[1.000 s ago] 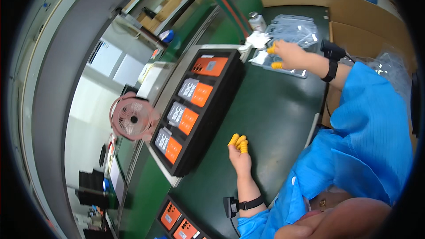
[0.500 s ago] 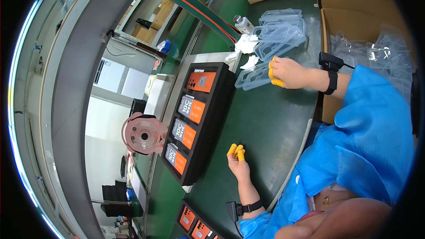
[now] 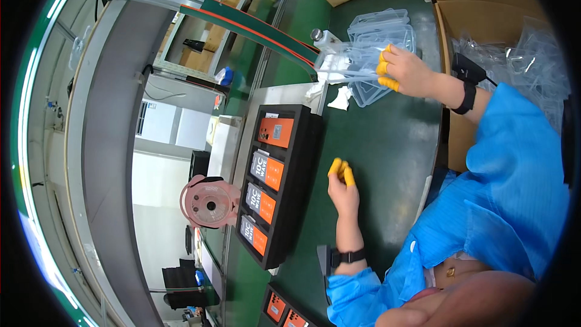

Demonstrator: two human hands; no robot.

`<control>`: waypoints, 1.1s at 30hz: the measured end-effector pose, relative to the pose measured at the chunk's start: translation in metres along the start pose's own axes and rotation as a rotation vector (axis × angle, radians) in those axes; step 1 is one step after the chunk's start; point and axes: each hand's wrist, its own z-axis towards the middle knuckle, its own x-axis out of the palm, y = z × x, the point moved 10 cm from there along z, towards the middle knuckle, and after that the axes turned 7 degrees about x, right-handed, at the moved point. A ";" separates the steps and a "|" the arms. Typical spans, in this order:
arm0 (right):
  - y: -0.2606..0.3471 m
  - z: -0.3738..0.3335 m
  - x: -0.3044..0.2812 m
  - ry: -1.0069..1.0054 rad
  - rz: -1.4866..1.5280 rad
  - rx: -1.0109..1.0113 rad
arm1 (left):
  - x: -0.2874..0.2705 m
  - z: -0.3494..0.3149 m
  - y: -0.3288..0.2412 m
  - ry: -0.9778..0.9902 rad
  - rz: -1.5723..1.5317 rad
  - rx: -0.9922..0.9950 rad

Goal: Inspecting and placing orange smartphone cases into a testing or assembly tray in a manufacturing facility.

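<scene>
Clear case is up by the far end of the worktop, pinched at its picture-right end by the right hand, thumb and fingers closed on it. Case sticks out picture-left from that hand, long axis roughly sideways, over the tissue area and near the bottle. Right hand is the near one; left hand is well apart, lower in view, beside the black tray, fingers bunched, no thing seen in it; can't tell if the tips actually press together. Black tray lies picture-left of both hands, long axis slanting up the view. Counts: one case held; several more in the clear stack just beyond the right hand, overlapping and see-through, can't count. One bottle. Tissue in at least two clumps. Four slots filled in the black tray: one orange piece on top, three grey-and-orange cards below. Second tray cut off at lower edge, two orange pieces showing. One pink fan. One open carton picture-right, loose clear plastic in it, uncountable. Two wrist bands, one per arm.
</scene>
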 end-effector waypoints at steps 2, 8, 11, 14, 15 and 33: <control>0.000 -0.008 0.007 0.031 -0.033 -0.024 | 0.020 0.032 -0.010 0.050 0.145 0.146; -0.024 -0.010 0.023 0.070 -0.068 0.084 | 0.067 0.115 -0.009 0.064 0.614 0.334; -0.036 -0.011 0.015 0.013 -0.174 0.147 | 0.090 0.138 0.009 0.127 0.770 0.246; -0.030 -0.014 0.013 -0.033 -0.080 0.115 | 0.093 0.146 0.006 0.096 0.801 0.260; -0.025 -0.018 0.010 -0.053 -0.033 0.088 | 0.093 0.146 0.003 0.087 0.777 0.238; 0.003 -0.057 0.001 -0.233 0.200 -0.150 | 0.082 0.212 -0.008 -0.247 0.050 0.136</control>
